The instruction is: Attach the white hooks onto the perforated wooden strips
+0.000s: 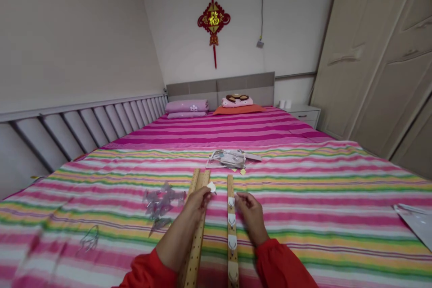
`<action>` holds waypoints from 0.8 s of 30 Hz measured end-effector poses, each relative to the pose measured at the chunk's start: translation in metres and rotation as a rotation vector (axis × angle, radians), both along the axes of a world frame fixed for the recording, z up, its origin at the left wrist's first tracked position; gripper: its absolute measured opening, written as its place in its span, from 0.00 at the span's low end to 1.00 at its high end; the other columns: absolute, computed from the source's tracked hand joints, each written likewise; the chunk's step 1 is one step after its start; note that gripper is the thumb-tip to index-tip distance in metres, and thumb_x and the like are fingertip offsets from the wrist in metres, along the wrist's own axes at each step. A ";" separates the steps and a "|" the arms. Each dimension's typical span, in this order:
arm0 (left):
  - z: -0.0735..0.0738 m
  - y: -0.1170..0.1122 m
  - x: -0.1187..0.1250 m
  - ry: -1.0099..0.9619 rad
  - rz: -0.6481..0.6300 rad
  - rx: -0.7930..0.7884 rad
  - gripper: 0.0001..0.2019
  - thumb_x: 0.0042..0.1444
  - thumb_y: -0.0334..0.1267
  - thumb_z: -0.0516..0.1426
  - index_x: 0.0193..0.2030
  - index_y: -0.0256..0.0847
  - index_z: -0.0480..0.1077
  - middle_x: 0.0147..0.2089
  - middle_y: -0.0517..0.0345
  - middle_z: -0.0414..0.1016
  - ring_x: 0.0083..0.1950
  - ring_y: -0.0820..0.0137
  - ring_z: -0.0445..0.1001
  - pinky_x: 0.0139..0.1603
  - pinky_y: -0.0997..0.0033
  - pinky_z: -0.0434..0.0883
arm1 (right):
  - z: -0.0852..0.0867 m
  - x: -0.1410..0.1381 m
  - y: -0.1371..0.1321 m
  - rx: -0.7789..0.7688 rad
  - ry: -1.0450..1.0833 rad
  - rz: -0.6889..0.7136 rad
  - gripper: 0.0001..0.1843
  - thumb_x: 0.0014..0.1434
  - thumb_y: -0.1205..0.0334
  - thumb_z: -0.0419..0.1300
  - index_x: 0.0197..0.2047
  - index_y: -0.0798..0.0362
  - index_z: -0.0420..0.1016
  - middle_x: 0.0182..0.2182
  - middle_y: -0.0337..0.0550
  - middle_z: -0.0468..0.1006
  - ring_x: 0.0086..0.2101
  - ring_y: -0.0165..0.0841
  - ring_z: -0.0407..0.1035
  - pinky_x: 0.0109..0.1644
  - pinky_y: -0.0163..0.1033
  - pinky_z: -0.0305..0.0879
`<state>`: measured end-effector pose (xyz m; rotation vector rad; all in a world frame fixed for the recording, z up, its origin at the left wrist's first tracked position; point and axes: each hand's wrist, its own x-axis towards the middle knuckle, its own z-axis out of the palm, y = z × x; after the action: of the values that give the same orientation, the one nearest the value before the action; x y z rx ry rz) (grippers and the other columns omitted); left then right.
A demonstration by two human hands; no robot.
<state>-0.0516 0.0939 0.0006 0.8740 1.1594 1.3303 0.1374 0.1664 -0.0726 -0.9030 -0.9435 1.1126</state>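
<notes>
Between the fingertips of my left hand [196, 201] is a small white hook [211, 186], pinched over the far end of some long wooden strips [196, 249] with rows of holes. My right hand [251, 213] has its thumb and fingers drawn together beside a narrower wooden strip [230, 183]. Whether anything small is in those fingers is hidden. Several white hooks with metal prongs sit in a line along this narrow strip, the farthest hook [231, 201] close to my right fingertips.
Crumpled clear plastic wrappers [164, 200] lie left of the strips. Beyond them rests a clear plastic bag of parts [229, 158], with small yellow pieces [243, 171] near it. A thin clear scrap [89, 238] is at left, a white packet [413, 222] at right, all on the striped bedsheet [320, 216].
</notes>
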 end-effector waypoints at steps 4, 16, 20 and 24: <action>-0.008 0.028 0.032 0.032 -0.001 0.060 0.12 0.42 0.33 0.61 0.37 0.43 0.74 0.35 0.54 0.78 0.44 0.63 0.75 0.41 0.69 0.72 | 0.026 -0.009 -0.008 0.265 -0.315 -0.108 0.09 0.45 0.56 0.67 0.30 0.50 0.76 0.28 0.39 0.73 0.28 0.33 0.66 0.33 0.38 0.63; -0.006 0.079 0.078 0.090 -0.037 0.009 0.09 0.32 0.36 0.63 0.24 0.36 0.72 0.24 0.59 0.73 0.29 0.72 0.70 0.34 0.73 0.66 | 0.033 -0.009 0.001 0.184 -0.280 -0.100 0.05 0.49 0.59 0.62 0.28 0.50 0.71 0.25 0.38 0.73 0.26 0.33 0.67 0.29 0.36 0.63; 0.001 0.085 0.076 0.233 -0.090 0.066 0.12 0.38 0.42 0.62 0.27 0.35 0.75 0.27 0.56 0.76 0.33 0.68 0.71 0.38 0.71 0.66 | 0.034 -0.004 0.012 0.080 -0.025 -0.025 0.13 0.41 0.55 0.68 0.26 0.50 0.70 0.21 0.35 0.72 0.23 0.30 0.66 0.27 0.34 0.64; 0.001 0.098 0.069 0.255 -0.100 0.125 0.16 0.37 0.46 0.63 0.29 0.35 0.75 0.30 0.54 0.76 0.36 0.67 0.72 0.41 0.70 0.66 | 0.033 0.004 0.019 -0.042 0.183 0.133 0.15 0.37 0.57 0.71 0.26 0.52 0.71 0.19 0.35 0.73 0.20 0.28 0.67 0.26 0.35 0.65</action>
<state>0.0176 0.1923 0.0018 1.2048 1.2196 1.2447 0.1415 0.1851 -0.0394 -0.7660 -0.8409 1.3090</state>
